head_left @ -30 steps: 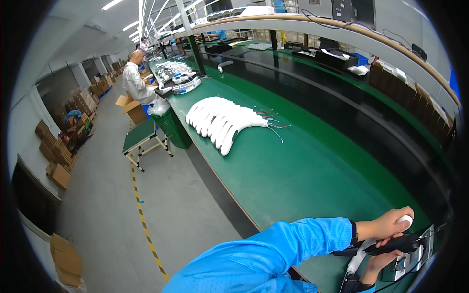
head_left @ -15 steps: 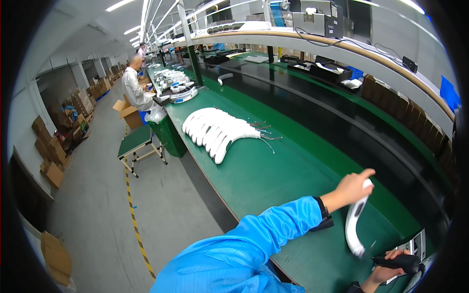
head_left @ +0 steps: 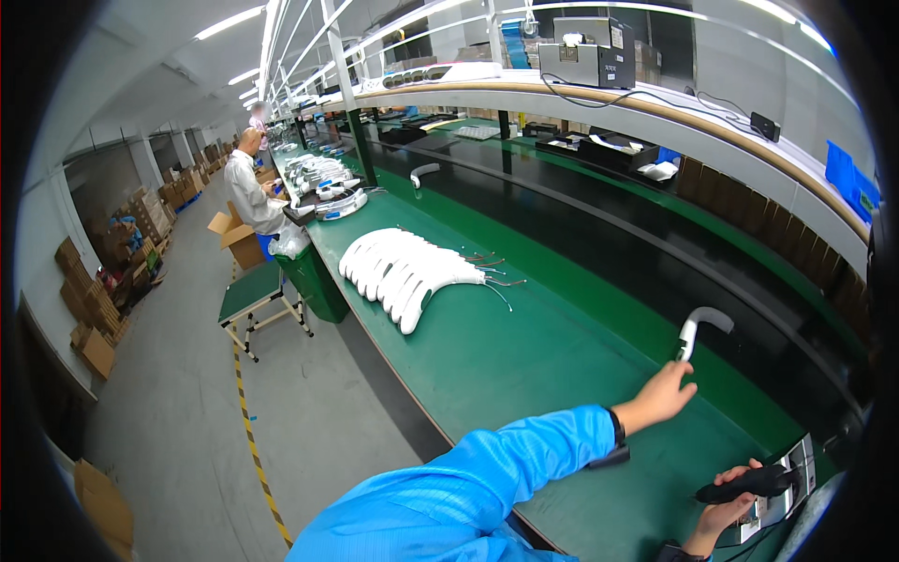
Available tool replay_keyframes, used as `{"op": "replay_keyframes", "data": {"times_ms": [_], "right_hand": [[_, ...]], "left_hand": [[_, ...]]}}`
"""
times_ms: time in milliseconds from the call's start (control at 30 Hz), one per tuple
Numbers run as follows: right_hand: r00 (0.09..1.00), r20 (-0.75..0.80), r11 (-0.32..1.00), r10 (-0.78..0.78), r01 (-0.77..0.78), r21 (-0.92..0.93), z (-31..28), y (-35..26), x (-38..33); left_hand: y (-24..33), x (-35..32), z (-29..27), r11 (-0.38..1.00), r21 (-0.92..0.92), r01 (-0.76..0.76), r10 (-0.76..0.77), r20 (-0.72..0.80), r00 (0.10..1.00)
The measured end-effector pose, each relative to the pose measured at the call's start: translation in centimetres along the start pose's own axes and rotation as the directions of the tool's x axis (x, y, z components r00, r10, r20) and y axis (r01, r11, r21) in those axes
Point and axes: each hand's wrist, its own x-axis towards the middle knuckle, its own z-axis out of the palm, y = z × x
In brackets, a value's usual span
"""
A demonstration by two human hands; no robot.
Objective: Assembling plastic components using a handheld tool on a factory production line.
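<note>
My left hand (head_left: pixel 660 395), in a blue sleeve, reaches out over the right part of the green bench. Its fingers are closed at the lower end of a curved white and grey handle-like part (head_left: pixel 704 323), which points up and away over the dark belt (head_left: pixel 599 229). At the lower right my right hand (head_left: pixel 726 513) is wrapped round a black electric screwdriver (head_left: pixel 754 481), its narrow end toward the left. A metal-faced box (head_left: pixel 799 473) stands just behind that tool. Farther left on the green bench top (head_left: pixel 487 370) lies a row of white curved housings (head_left: pixel 398 272) with thin wires at one end.
Another curved part (head_left: pixel 424 173) lies on the belt. A long shelf (head_left: pixel 655 98) runs above it, carrying a grey box (head_left: pixel 585 51). More white parts (head_left: pixel 323 178) lie farther along, by a person in white (head_left: pixel 248 187). A green stool (head_left: pixel 251 292) and bin (head_left: pixel 314 281) stand left.
My left hand has swung the curved part from hanging toward me to pointing away over the belt. My right hand and the screwdriver have risen slightly and turned.
</note>
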Motion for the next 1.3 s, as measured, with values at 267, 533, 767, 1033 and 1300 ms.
{"op": "replay_keyframes", "data": {"times_ms": [267,533,767,1033,1300], "right_hand": [[0.958,0.183,0.95,0.223,-0.172,-0.259,-0.4,3.5,-1.0],[0.945,0.249,0.956,0.212,-0.147,-0.255,0.3,3.7,-0.8],[0.942,0.267,0.97,0.204,-0.157,-0.188,0.6,4.3,-0.5],[0.946,0.226,0.972,0.233,-0.217,-0.094,0.1,4.5,-0.7],[0.939,0.248,0.971,0.236,-0.218,-0.1,0.7,4.5,-0.3]], "left_hand": [[2.9,-8.1,5.7,0.718,-0.576,0.391,-0.076,0.494,0.866],[3.8,-7.3,3.2,0.801,-0.476,0.364,-0.053,0.548,0.835],[3.1,-7.1,3.7,0.742,-0.547,0.387,-0.042,0.538,0.842],[3.4,-7.1,3.7,0.719,-0.568,0.4,-0.019,0.56,0.829],[2.9,-6.9,3.9,0.674,-0.598,0.434,-0.053,0.547,0.836]]}}
